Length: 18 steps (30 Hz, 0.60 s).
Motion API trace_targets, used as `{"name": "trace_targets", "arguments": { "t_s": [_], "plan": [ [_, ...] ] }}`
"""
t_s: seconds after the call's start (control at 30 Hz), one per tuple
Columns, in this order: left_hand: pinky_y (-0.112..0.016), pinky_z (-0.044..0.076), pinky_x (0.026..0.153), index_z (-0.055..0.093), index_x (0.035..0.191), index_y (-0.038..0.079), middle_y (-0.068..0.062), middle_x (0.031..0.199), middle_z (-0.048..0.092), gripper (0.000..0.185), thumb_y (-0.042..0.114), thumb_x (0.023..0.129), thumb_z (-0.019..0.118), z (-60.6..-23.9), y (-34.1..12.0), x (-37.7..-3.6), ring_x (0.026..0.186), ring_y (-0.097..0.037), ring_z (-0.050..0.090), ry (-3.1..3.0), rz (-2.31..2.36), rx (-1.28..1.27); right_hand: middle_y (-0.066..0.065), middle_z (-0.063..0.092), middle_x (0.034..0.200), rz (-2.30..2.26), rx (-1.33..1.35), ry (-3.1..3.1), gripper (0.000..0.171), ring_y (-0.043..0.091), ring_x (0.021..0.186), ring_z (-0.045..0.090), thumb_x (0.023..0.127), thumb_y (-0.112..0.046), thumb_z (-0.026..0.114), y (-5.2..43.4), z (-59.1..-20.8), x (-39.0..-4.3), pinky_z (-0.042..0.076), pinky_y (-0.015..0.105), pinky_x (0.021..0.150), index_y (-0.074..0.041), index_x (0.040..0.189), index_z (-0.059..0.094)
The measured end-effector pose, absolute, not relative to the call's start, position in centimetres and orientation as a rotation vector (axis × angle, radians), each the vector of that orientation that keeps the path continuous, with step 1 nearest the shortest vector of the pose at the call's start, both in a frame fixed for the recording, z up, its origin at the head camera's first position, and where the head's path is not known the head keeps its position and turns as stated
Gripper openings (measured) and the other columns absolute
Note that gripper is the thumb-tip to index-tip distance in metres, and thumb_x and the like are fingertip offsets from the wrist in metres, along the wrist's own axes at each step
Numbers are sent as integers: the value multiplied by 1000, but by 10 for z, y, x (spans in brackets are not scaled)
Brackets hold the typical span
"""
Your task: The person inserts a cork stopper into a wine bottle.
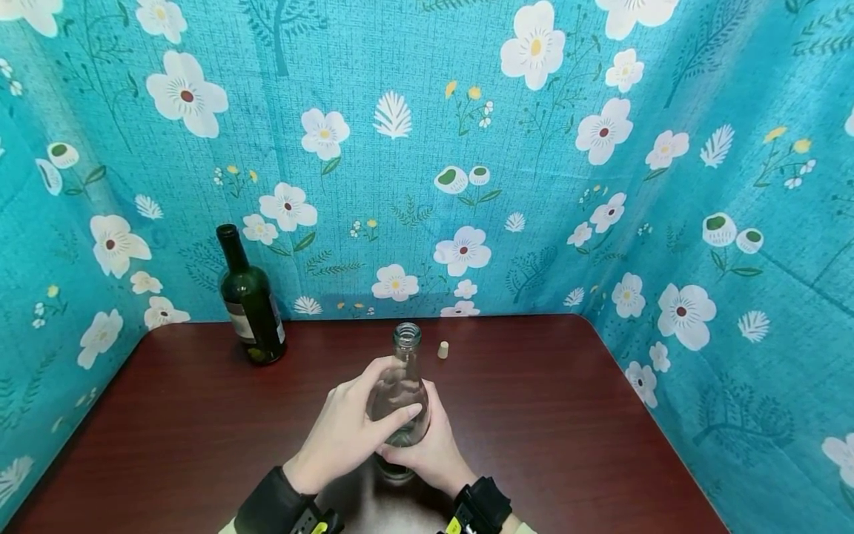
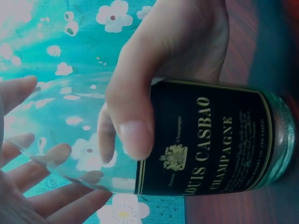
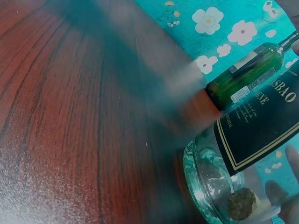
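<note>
Left hand (image 1: 347,430): fingers curled, wrapped around something in front.
Right hand (image 1: 430,445): fingers curled too, touching the left hand.

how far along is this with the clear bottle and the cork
Done: the clear bottle stands unstoppered on the table. In hand: the left hand and right hand both grip its body. Left: the cork lies loose behind it, untouched. The green bottle stands apart at the back left.
</note>
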<state>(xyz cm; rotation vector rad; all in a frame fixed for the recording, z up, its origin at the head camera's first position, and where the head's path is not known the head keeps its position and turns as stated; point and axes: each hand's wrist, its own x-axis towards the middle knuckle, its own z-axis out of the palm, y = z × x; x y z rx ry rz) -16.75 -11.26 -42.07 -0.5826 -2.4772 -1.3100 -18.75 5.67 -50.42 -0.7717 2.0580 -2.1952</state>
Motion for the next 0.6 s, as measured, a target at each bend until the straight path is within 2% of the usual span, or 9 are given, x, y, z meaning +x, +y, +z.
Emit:
{"name": "trace_targets", "arguments": {
  "t_s": [0.1, 0.3, 0.47, 0.6],
  "plan": [
    [-33, 54, 76, 56, 130, 36, 21, 115, 66, 54, 53, 85, 80, -422, -111, -170, 100, 0, 63, -2498, -1309, -574, 1, 54, 141, -2193, -756, 2056, 92, 26, 128, 53, 74, -6, 91, 58, -515, -193, 43, 41, 105, -25, 147, 39],
    [-35, 53, 87, 53, 127, 37, 19, 119, 63, 57, 53, 81, 83, -426, -110, -176, 107, 0, 61, -2574, -1453, -576, 5, 52, 142, -2202, -787, 2025, 89, 29, 126, 54, 76, -10, 89, 60, -519, -196, 46, 43, 102, -23, 147, 38],
    [-36, 54, 80, 49, 127, 30, 16, 113, 63, 67, 46, 76, 90, -431, -107, -182, 98, -3, 64, -2656, -1493, -615, 3, 54, 138, -2110, -782, 2087, 82, 27, 121, 58, 80, -16, 88, 64, -519, -196, 50, 42, 97, -22, 145, 38],
    [-36, 54, 77, 49, 126, 29, 16, 108, 62, 69, 46, 74, 91, -433, -107, -181, 93, -2, 63, -2675, -1480, -603, -1, 54, 139, -2010, -766, 2105, 85, 23, 122, 58, 79, -20, 89, 70, -518, -197, 49, 41, 98, -25, 147, 38]
  ]
}}
